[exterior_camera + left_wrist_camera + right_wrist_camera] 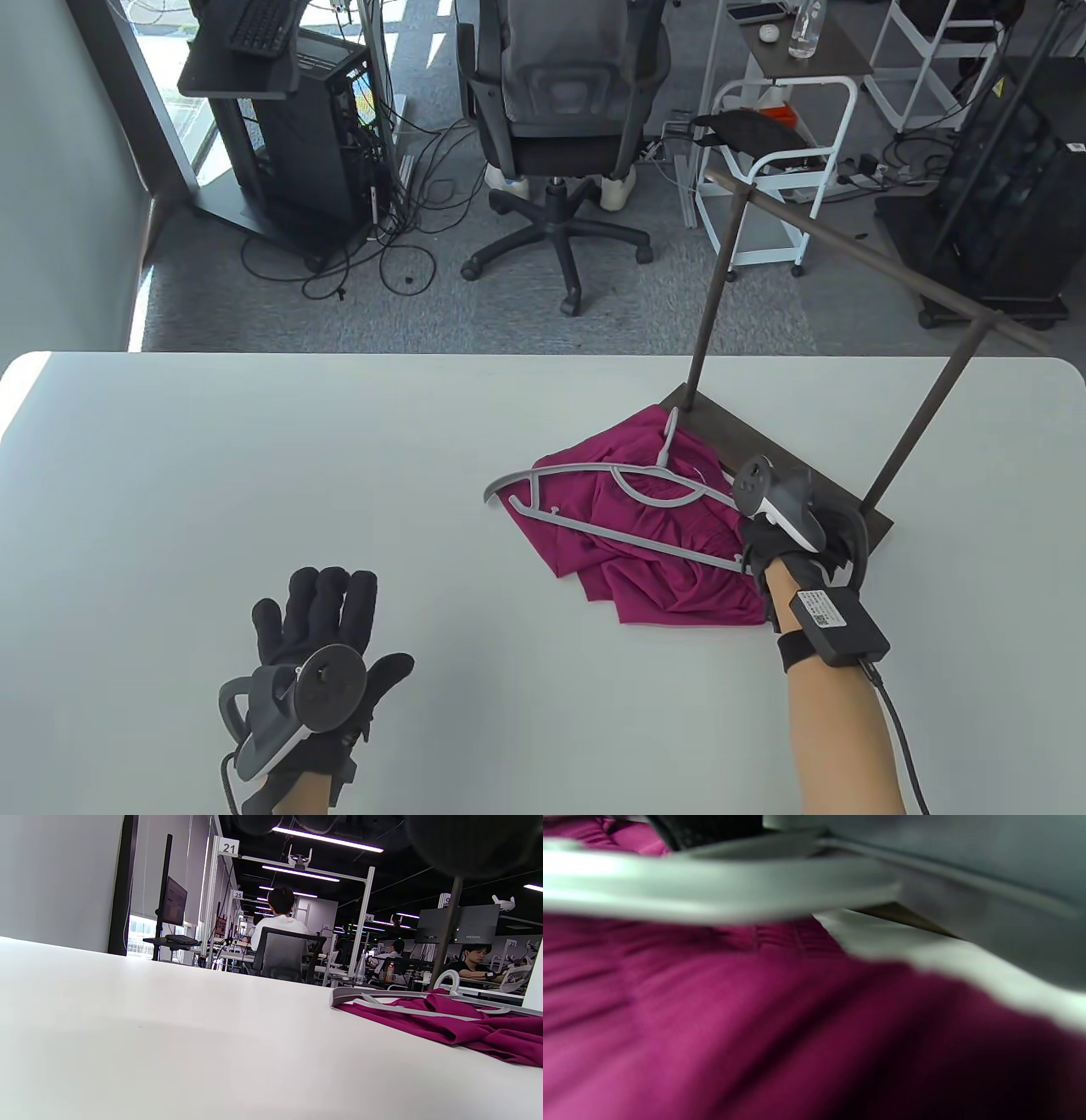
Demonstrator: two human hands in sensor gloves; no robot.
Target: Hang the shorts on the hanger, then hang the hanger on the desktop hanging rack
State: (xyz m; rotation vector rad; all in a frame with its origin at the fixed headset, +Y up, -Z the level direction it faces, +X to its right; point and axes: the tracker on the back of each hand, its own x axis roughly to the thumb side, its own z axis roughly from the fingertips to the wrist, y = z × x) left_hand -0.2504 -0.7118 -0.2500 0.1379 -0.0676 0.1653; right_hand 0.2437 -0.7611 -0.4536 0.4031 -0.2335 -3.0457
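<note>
Crumpled magenta shorts (662,543) lie on the white table (254,475), right of centre, against the rack's dark base (764,450). On top of them lies a grey plastic hanger (594,531), its hook (670,429) pointing toward the rack. My right hand (758,543) grips the hanger's right end; the tracker hides most of its fingers. In the right wrist view a blurred hanger bar (712,887) crosses just above the shorts (712,1018). My left hand (318,586) rests flat on the table at front left, fingers straight, holding nothing. The left wrist view shows the shorts (466,1027) and hanger (382,997) from the side.
The rack's two thin posts carry a bare crossbar (848,246) slanting above the table's right back. Beyond the far edge stand an office chair (560,110), a computer tower (297,127) and a white cart (789,136). Several people sit at desks in the left wrist view.
</note>
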